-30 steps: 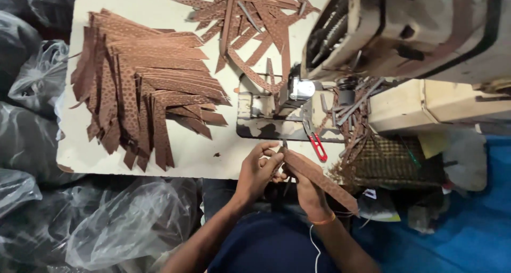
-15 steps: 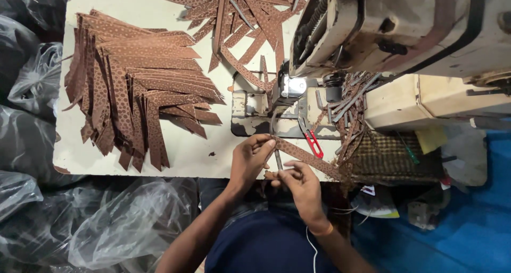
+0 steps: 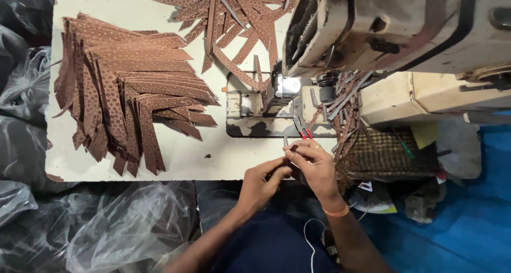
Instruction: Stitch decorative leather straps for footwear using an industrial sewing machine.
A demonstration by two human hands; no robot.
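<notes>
Tabletop (image 3: 175, 161) is crowded. Big fanned pile of brown perforated strips (image 3: 122, 92) sits at far left, well apart from both hands. Second, looser heap of strips (image 3: 234, 23) lies at the top, next to the sewing machine (image 3: 404, 28). Machine head overhangs the right half and hides the needle area; only the metal plate (image 3: 250, 121) below it shows. More strips hang in a tangle (image 3: 346, 108) off the machine's right side, over a woven basket (image 3: 383, 156). Grey plastic bags (image 3: 80, 225) fill the floor left and below the tabletop edge. Blue floor (image 3: 468, 214) at right.

Both hands meet at the near tabletop edge, just below the plate. Right hand (image 3: 316, 169) is closed around a small tool with red handles (image 3: 305, 134); the red tips stick out above the fingers toward the plate. A ring shows on one finger, an orange band (image 3: 336, 211) on the wrist. Left hand (image 3: 261, 182) is pinched shut, fingertips touching the right hand's fingers. A dark strip piece (image 3: 291, 173) sits between the two hands, mostly hidden by fingers; cannot tell which hand carries it. White cord (image 3: 308, 241) runs down over the blue clothing.
</notes>
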